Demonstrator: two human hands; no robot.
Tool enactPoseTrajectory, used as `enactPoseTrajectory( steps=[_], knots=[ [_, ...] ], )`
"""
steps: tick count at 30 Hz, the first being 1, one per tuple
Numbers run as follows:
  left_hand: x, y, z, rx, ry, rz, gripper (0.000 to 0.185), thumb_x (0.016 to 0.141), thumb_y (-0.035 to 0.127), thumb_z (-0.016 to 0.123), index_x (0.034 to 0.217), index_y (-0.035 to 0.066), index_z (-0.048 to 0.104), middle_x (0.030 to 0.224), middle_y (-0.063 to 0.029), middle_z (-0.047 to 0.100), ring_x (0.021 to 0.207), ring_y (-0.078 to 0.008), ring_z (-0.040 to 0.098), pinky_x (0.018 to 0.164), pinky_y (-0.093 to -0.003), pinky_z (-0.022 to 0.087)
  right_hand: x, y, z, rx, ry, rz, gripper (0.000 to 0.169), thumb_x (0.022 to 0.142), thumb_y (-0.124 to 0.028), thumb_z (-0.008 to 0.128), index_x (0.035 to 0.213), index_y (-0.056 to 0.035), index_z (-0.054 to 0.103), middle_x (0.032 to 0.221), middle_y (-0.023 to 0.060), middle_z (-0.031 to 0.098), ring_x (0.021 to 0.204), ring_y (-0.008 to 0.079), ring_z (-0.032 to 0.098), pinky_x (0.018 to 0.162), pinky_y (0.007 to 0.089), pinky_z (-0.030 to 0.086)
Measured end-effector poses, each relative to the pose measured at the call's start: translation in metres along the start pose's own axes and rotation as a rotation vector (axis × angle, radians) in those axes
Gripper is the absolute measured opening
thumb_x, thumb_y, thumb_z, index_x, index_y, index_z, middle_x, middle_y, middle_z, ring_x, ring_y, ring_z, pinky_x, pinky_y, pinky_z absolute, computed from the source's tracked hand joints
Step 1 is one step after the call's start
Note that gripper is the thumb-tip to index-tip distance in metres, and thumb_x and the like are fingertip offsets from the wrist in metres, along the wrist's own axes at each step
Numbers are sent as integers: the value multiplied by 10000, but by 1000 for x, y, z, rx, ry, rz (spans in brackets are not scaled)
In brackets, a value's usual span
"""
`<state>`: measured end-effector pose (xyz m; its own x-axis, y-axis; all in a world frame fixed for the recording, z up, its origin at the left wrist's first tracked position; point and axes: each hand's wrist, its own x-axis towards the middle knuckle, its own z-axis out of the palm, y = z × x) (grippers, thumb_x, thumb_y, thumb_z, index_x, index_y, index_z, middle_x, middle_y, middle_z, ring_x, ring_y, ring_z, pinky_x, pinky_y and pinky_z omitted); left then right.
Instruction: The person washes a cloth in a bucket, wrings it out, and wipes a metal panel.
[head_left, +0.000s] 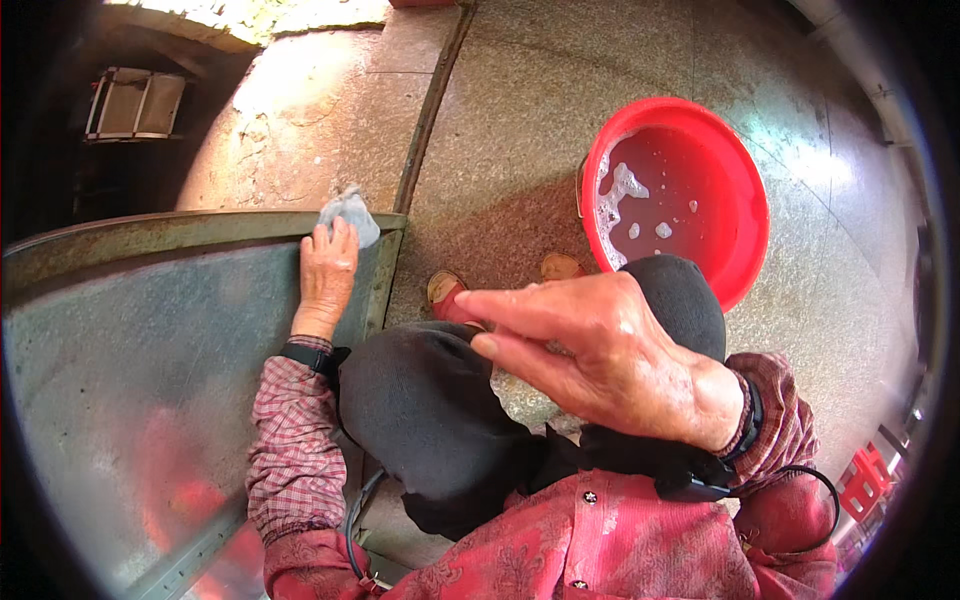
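Note:
A wet grey-blue cloth (351, 217) lies over the corner of a metal frame (187, 223) at the left. On it rest the fingers of my left hand (328, 274), pressing it to the frame's edge. Below that rim spreads a dull, reflective panel (150, 352). My right hand (600, 341) is raised above my knees, its thumb and fingers a little apart, with nothing seen between them. Beyond my right knee stands a red plastic bucket (750, 202) holding cloudy water with patches of foam.
Stone-like floor slabs (517, 97) surround my feet, with a dark strip (433, 105) running between them. At the upper left a light framed object (135, 103) sits in a dark recess. A red plastic stool (862, 484) shows at the lower right.

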<state>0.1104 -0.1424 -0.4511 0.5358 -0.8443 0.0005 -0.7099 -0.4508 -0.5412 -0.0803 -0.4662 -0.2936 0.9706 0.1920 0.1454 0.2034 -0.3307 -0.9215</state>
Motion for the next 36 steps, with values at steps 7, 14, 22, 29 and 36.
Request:
enactPoseTrajectory(
  steps=[7,14,22,29,36],
  knots=[
    [12,44,62,-136,-257,27,237,828,131,566,1051,82,629,1069,-80,580,971,-248,542,810,-384,440,4,3,7,0,2,-19,343,846,-49,725,1168,31,638,708,153,633,617,303,635,548,382,481],
    [9,71,113,-252,-533,32,461,880,138,558,1316,17,469,1328,-182,487,1237,-328,478,1035,-458,382,9,5,13,18,0,-8,355,848,-47,723,1181,34,632,722,147,649,634,295,654,563,371,489],
    [37,65,61,-372,-663,-3,232,816,141,615,1026,51,659,1053,-127,634,1019,-284,601,857,-420,483,9,7,9,-49,-59,47,358,854,-42,716,1190,40,626,740,148,661,647,296,664,576,368,499],
    [12,73,102,-521,-139,28,261,796,122,636,1047,58,671,1072,-146,646,1029,-317,607,936,-474,472,12,0,12,18,-103,-4,379,849,-4,710,1205,79,610,752,130,668,667,270,675,595,357,518],
    [42,95,127,-134,-628,138,480,946,236,497,1376,22,485,1386,-182,501,1281,-293,481,1112,-440,348,12,5,13,19,-94,29,384,837,13,719,1199,85,615,784,136,682,694,271,686,608,351,534]
  ],
)
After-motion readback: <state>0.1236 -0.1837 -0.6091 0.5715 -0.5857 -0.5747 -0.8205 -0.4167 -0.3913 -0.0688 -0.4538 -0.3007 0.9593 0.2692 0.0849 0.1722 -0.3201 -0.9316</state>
